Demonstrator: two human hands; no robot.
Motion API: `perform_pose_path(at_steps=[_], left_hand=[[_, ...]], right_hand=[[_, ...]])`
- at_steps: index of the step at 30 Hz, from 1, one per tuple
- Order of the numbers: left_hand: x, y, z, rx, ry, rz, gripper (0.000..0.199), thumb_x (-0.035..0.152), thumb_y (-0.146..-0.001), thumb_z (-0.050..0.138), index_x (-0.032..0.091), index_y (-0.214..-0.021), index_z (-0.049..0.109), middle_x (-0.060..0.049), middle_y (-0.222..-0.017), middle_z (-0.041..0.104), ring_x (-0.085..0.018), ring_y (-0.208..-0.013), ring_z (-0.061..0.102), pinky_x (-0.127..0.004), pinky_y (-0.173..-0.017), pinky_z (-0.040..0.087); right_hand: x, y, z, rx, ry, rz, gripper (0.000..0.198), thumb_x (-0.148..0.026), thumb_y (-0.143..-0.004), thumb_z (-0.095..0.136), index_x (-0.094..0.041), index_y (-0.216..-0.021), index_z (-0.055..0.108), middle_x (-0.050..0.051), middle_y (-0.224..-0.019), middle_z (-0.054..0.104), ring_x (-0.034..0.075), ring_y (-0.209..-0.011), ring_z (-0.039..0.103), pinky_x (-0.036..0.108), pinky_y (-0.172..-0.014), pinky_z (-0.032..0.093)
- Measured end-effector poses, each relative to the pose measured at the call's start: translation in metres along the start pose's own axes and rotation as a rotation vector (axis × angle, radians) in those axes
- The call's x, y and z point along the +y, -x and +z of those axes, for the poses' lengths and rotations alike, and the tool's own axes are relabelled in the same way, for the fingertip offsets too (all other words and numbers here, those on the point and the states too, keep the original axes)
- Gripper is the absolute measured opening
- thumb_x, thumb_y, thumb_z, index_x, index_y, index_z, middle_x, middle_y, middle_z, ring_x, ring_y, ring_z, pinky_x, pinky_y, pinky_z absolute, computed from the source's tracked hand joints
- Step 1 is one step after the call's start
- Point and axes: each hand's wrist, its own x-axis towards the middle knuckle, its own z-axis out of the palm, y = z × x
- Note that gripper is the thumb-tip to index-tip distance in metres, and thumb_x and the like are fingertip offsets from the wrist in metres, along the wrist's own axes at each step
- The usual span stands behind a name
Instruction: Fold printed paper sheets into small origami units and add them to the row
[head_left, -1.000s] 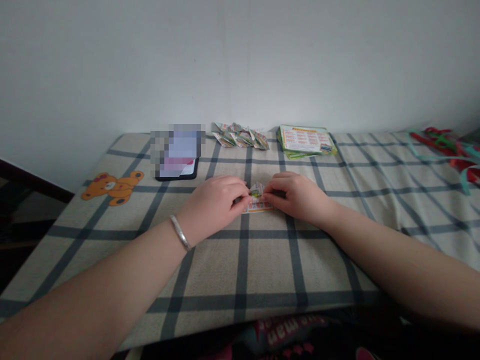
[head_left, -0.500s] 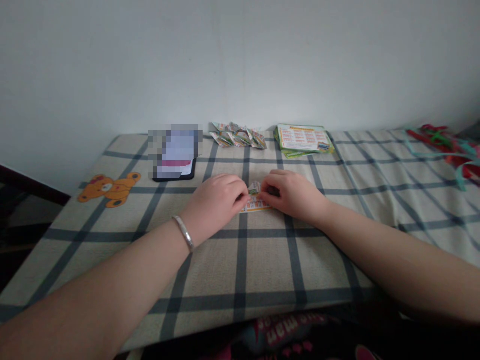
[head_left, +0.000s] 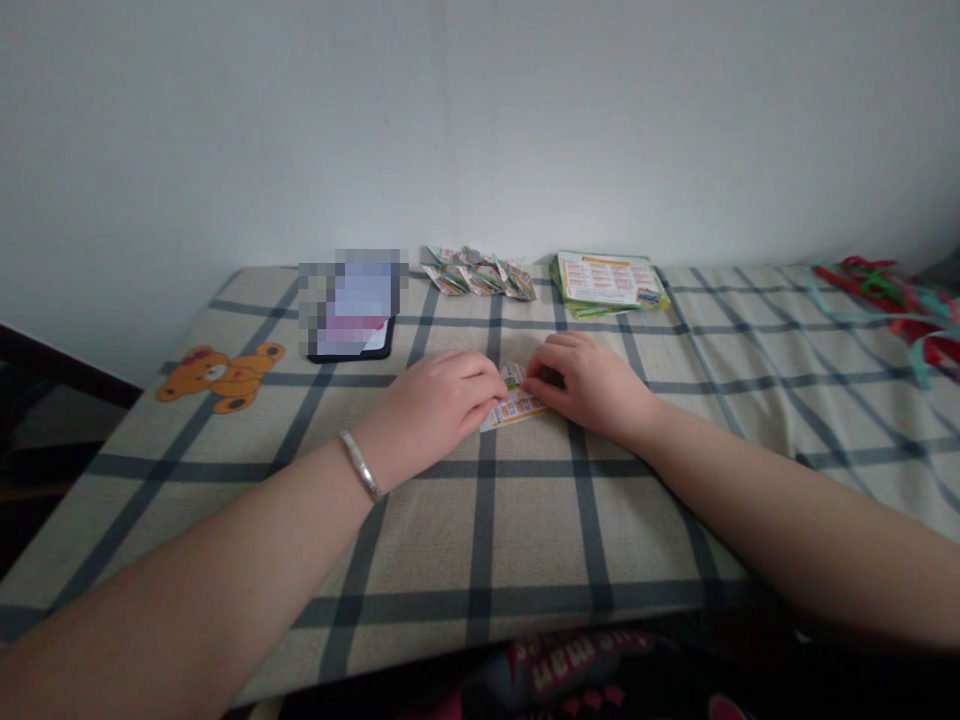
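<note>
One orange bear cutout (head_left: 220,378) is lying at the left of our cloth-covered bench (head_left: 420,580), and a partly pixelated phone (head_left: 351,338) is resting to its right. Our left hand (head_left: 450,400), with a silver bracelet (head_left: 361,466) at its wrist, is touching the left end of a printed paper (head_left: 517,408); we are not telling whether it is pinching or only pressing. Farther back, folded paper pieces (head_left: 481,278) are clustering. The printed paper is lying between our hands, its long lower edge running crosswise, the right end angling slightly away from us. Neither hand is sitting nearer, both touching it. Our right hand (head_left: 586,388) is curling, thumb and finger pinching the paper's upper right. Behind it, stacked printed cards (head_left: 609,280) are lying flat, and at far right colored ribbons (head_left: 877,285) are heaping loosely.
</note>
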Motion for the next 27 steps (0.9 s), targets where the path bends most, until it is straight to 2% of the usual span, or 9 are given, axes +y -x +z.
perform_pose_path(at_steps=[3, 10, 13, 16, 19, 23, 27], left_hand=[[0.001, 0.001, -0.001, -0.009, -0.044, 0.048, 0.018, 0.013, -0.088, 0.056, 0.020, -0.098, 0.069, -0.003, -0.101, 0.067, -0.021, -0.099, 0.058, -0.039, -0.095, 0.047], [0.012, 0.004, -0.006, -0.130, -0.069, -0.023, 0.028, 0.011, -0.087, 0.055, 0.024, -0.109, 0.068, -0.003, -0.109, 0.065, -0.021, -0.106, 0.056, -0.039, -0.095, 0.047], [0.015, 0.004, -0.009, -0.136, -0.095, -0.020, 0.029, 0.013, -0.087, 0.056, 0.025, -0.110, 0.068, -0.003, -0.109, 0.065, -0.021, -0.105, 0.056, -0.040, -0.095, 0.046], [0.015, 0.004, -0.010, -0.138, -0.115, -0.012, 0.028, 0.014, -0.087, 0.056, 0.026, -0.109, 0.068, -0.002, -0.109, 0.065, -0.022, -0.105, 0.056, -0.041, -0.095, 0.047], [0.015, 0.005, -0.010, -0.123, -0.146, 0.010, 0.027, 0.013, -0.086, 0.055, 0.024, -0.107, 0.069, -0.003, -0.110, 0.066, -0.023, -0.108, 0.056, -0.042, -0.096, 0.047], [0.015, 0.006, -0.009, -0.078, -0.196, 0.066, 0.024, 0.012, -0.083, 0.057, 0.020, -0.102, 0.069, -0.004, -0.110, 0.067, -0.028, -0.128, 0.044, -0.047, -0.108, 0.040], [0.016, 0.006, -0.011, -0.101, -0.215, 0.077, 0.022, 0.013, -0.082, 0.058, 0.019, -0.101, 0.067, -0.005, -0.110, 0.067, -0.029, -0.134, 0.040, -0.050, -0.111, 0.037]], right_hand=[[-0.001, 0.000, 0.000, -0.005, 0.010, 0.001, 0.011, -0.026, -0.087, 0.058, -0.017, -0.082, 0.062, 0.005, -0.081, 0.062, 0.018, -0.078, 0.054, 0.028, -0.071, 0.038], [0.001, 0.001, -0.001, 0.015, -0.002, -0.025, 0.010, -0.024, -0.087, 0.058, -0.017, -0.085, 0.065, 0.006, -0.085, 0.064, 0.019, -0.081, 0.056, 0.028, -0.072, 0.041], [0.004, 0.002, -0.003, 0.029, -0.011, -0.112, 0.014, -0.016, -0.087, 0.055, -0.019, -0.089, 0.068, 0.005, -0.091, 0.067, 0.019, -0.086, 0.057, 0.030, -0.078, 0.042], [0.006, 0.006, -0.008, -0.025, -0.038, -0.245, 0.025, -0.012, -0.089, 0.050, -0.022, -0.096, 0.072, 0.004, -0.101, 0.070, 0.019, -0.092, 0.058, 0.031, -0.084, 0.044], [0.007, 0.009, -0.013, -0.069, -0.024, -0.323, 0.025, -0.017, -0.092, 0.051, -0.024, -0.102, 0.073, 0.003, -0.107, 0.070, 0.019, -0.097, 0.058, 0.032, -0.086, 0.045], [0.003, 0.011, -0.017, -0.109, 0.060, -0.357, 0.026, -0.024, -0.095, 0.048, -0.024, -0.107, 0.072, 0.004, -0.110, 0.069, 0.020, -0.096, 0.059, 0.032, -0.084, 0.045], [-0.004, 0.010, -0.020, -0.170, 0.174, -0.363, 0.030, -0.028, -0.098, 0.042, -0.023, -0.107, 0.070, 0.007, -0.108, 0.069, 0.021, -0.096, 0.059, 0.033, -0.079, 0.044]])
